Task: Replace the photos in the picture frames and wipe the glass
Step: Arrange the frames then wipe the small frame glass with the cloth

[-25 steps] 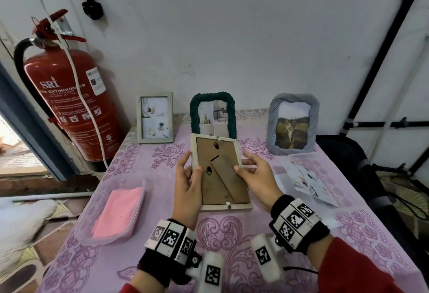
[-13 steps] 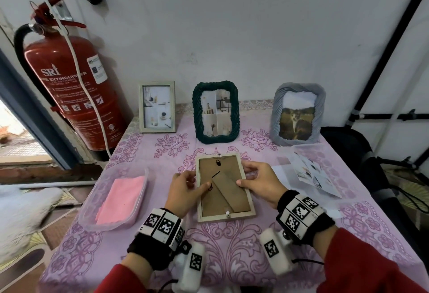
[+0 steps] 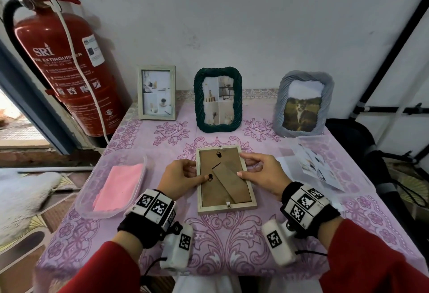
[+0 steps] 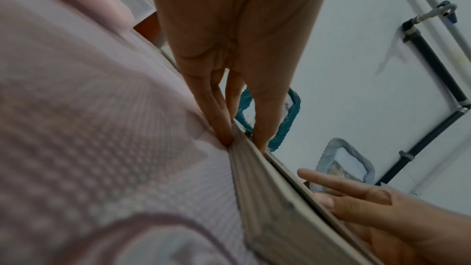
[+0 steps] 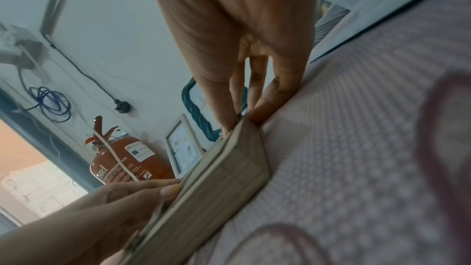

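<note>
A cream picture frame (image 3: 226,206) lies face down on the purple tablecloth (image 3: 220,241), its brown backing and folded stand facing up. My left hand (image 3: 185,174) holds its left edge, with the thumb on the backing beside a black clip and the fingers down along the side (image 4: 221,120). My right hand (image 3: 257,169) holds the right edge the same way, thumb on the backing by the stand. In the right wrist view its fingers (image 5: 265,108) pinch the frame (image 5: 216,184) at its far corner.
Three framed photos stand along the wall: a cream frame (image 3: 156,93), a green rope frame (image 3: 218,100) and a grey one (image 3: 304,103). A pink cloth (image 3: 118,186) lies in a clear tray on the left. Loose photos (image 3: 313,167) lie on the right. A fire extinguisher (image 3: 65,67) stands off the left edge.
The frame came down from a raised tilt and toward me, and now lies flat on the cloth. Both hands stayed on its edges, thumbs on the backing.
</note>
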The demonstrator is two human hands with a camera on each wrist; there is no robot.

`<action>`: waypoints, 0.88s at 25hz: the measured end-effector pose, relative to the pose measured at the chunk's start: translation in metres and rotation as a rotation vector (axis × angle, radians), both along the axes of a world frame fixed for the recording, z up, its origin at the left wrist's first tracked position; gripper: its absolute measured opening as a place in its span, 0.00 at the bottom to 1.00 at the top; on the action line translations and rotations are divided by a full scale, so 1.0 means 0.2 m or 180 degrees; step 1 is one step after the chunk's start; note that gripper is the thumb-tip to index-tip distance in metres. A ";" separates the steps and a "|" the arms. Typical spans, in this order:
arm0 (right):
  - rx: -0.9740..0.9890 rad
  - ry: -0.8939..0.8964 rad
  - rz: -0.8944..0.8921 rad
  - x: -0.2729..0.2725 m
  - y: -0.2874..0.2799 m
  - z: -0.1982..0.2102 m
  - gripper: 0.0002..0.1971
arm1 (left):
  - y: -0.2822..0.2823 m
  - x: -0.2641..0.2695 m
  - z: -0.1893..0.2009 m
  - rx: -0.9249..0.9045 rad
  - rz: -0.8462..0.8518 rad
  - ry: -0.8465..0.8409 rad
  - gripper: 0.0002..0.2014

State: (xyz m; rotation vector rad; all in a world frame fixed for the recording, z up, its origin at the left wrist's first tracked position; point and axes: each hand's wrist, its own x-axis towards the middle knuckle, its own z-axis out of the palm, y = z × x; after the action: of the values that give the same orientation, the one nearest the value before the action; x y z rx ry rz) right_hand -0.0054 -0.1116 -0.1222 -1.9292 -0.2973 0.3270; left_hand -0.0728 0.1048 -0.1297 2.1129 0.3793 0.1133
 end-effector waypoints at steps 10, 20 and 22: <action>-0.0714 -0.0338 -0.0232 0.02 0.02 0.00 0.27 | 0.00 0.05 0.03 0.0379 0.0055 0.0021 0.11; -0.1030 -0.0781 -0.0196 0.03 0.03 0.02 0.18 | 0.04 0.07 0.05 -0.0356 -0.0045 0.0344 0.09; -0.1108 -0.0826 -0.0202 0.03 0.04 0.02 0.15 | 0.04 0.06 0.05 -0.0412 -0.0081 0.0325 0.09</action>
State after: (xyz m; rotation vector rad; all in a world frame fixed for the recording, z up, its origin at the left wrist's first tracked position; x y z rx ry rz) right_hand 0.0003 -0.1043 -0.1187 -2.3244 -0.3664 0.0875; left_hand -0.0600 0.1131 -0.1204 1.9996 0.4092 -0.0334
